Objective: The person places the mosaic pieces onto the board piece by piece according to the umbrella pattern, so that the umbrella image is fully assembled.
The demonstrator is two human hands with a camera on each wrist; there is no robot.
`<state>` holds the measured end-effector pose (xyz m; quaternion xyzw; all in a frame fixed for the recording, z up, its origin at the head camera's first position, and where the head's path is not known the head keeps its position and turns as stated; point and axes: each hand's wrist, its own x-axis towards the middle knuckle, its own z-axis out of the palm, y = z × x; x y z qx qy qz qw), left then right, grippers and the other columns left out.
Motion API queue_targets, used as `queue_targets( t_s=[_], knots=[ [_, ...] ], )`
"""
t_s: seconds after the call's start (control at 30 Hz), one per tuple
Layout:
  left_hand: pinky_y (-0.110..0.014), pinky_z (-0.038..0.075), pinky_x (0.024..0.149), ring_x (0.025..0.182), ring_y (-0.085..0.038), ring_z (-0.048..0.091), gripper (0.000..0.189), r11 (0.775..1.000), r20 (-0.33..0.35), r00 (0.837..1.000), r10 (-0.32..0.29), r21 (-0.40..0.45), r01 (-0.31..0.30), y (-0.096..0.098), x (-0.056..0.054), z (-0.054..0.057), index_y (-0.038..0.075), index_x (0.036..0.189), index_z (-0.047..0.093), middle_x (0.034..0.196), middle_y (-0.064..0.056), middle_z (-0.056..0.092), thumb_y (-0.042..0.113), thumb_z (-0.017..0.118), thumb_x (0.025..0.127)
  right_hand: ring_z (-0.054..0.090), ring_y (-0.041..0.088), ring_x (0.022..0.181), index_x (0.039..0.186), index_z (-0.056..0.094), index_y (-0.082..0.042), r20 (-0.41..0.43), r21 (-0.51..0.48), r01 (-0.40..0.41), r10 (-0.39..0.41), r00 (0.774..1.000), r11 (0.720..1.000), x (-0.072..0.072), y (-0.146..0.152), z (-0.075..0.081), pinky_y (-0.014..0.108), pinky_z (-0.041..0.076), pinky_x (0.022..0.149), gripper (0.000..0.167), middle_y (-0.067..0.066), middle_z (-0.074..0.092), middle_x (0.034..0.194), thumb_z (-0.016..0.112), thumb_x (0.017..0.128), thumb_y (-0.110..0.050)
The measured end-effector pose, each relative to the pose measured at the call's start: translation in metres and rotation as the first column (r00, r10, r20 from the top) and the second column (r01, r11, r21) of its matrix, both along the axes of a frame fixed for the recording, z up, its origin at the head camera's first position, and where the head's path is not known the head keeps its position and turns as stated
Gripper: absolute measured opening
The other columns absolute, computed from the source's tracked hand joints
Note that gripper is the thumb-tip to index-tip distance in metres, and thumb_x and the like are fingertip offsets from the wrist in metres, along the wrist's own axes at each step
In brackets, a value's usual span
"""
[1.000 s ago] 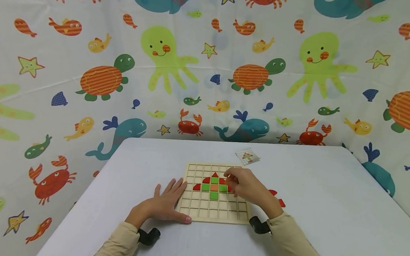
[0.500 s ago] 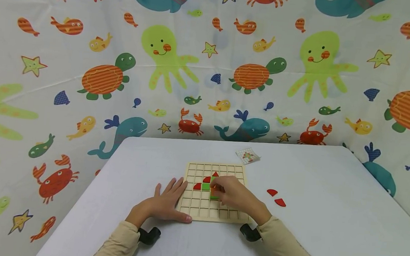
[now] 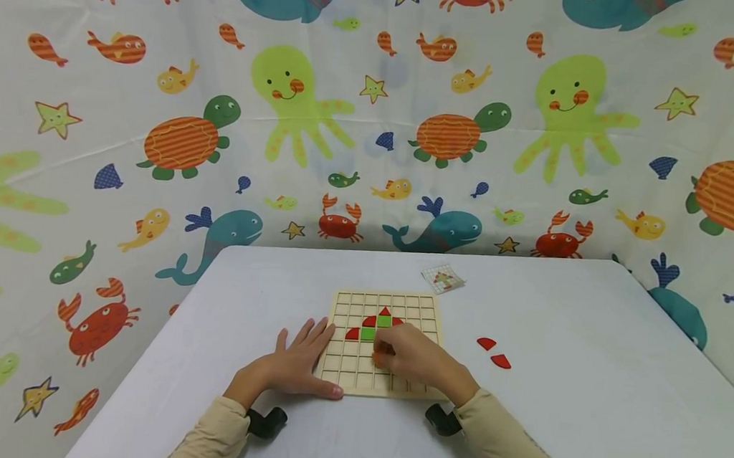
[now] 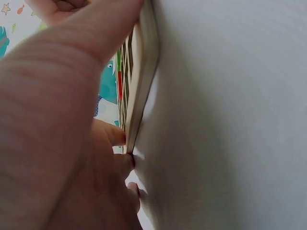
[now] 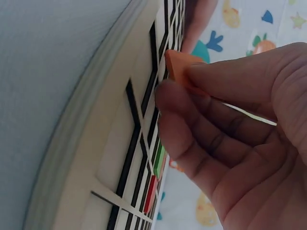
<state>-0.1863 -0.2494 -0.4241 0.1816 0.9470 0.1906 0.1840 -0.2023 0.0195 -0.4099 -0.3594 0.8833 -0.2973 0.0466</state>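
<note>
In the head view a wooden grid board point(image 3: 345, 378) lies on the white table. My left hand point(image 3: 294, 363) rests with spread fingers along its left edge, the thumb at the near edge. Over the middle of the board my right hand point(image 3: 418, 359) pinches an orange square tile point(image 5: 180, 67) between thumb and fingers, the tile tilted close over the grid. Green square tiles point(image 3: 368, 334) and a red triangle tile point(image 3: 385, 312) sit in the cells, with red quarter-round tiles point(image 3: 353, 334) beside them. The right hand hides the cells beneath it.
Two loose red tiles point(image 3: 501, 361) lie on the table right of the board. A small pattern card point(image 3: 443, 279) lies behind it. A cloth printed with sea animals point(image 3: 305, 109) hangs behind the table point(image 3: 587, 390).
My right hand has moved left from the board's right side to its middle and toward me. The orange tile, earlier lying in a cell, is now between its fingers. The left hand stays put.
</note>
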Motion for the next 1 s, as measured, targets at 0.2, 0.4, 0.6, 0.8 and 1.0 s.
queue_targets(
  t_s=[0.2,0.4,0.6,0.8,1.0],
  knots=[
    [-0.075,-0.006,0.120,0.163,-0.041,0.000,0.127,1.000,0.003,1.000,0.005,0.002,-0.005,0.000,-0.001,-0.001,0.007,0.172,0.020,0.179,-0.016,0.008,0.069,0.083,0.081,0.056,0.013,0.077,0.089,0.070,-0.011,-0.017,0.061,0.031,-0.030,0.999,0.998,0.002,-0.001,0.002,0.026,0.052,0.072,0.014,-0.009,0.060,0.078,0.079,0.097,-0.005],
    [-0.075,-0.005,0.120,0.163,-0.041,0.001,0.128,1.000,0.001,1.000,0.010,-0.003,-0.010,0.000,-0.001,-0.002,0.008,0.172,0.020,0.179,-0.015,0.009,0.070,0.083,0.079,0.054,0.012,0.079,0.087,0.069,-0.013,-0.076,0.102,0.025,-0.017,0.997,0.994,0.005,-0.002,0.000,0.025,0.051,0.073,0.016,-0.009,0.059,0.081,0.079,0.097,-0.006],
    [-0.075,-0.005,0.120,0.163,-0.041,0.001,0.128,1.000,-0.002,1.000,0.012,-0.009,-0.012,0.001,-0.001,-0.002,0.009,0.172,0.020,0.179,-0.015,0.009,0.071,0.083,0.080,0.051,0.013,0.080,0.085,0.070,-0.013,-0.107,0.140,0.045,-0.030,0.994,0.989,0.010,-0.003,-0.001,0.025,0.049,0.071,0.017,-0.006,0.056,0.085,0.079,0.097,-0.005],
    [-0.076,-0.004,0.120,0.163,-0.042,0.001,0.126,1.000,-0.011,1.000,0.004,0.001,-0.004,0.002,0.002,0.001,0.006,0.171,0.020,0.179,-0.017,0.009,0.068,0.083,0.081,0.051,0.010,0.071,0.087,0.072,-0.009,-0.213,0.268,0.080,-0.022,0.977,0.960,0.018,-0.010,0.003,0.022,0.049,0.065,0.013,-0.003,0.057,0.080,0.081,0.096,-0.006],
    [-0.076,-0.004,0.120,0.163,-0.042,0.002,0.126,1.000,-0.018,1.000,0.003,0.012,-0.003,0.001,0.002,0.000,0.006,0.171,0.021,0.178,-0.017,0.010,0.068,0.083,0.081,0.046,0.012,0.066,0.082,0.072,-0.009,-0.261,0.328,0.107,-0.018,0.965,0.939,0.024,-0.011,0.008,0.023,0.044,0.061,0.017,-0.004,0.050,0.075,0.080,0.097,-0.010]
  ],
)
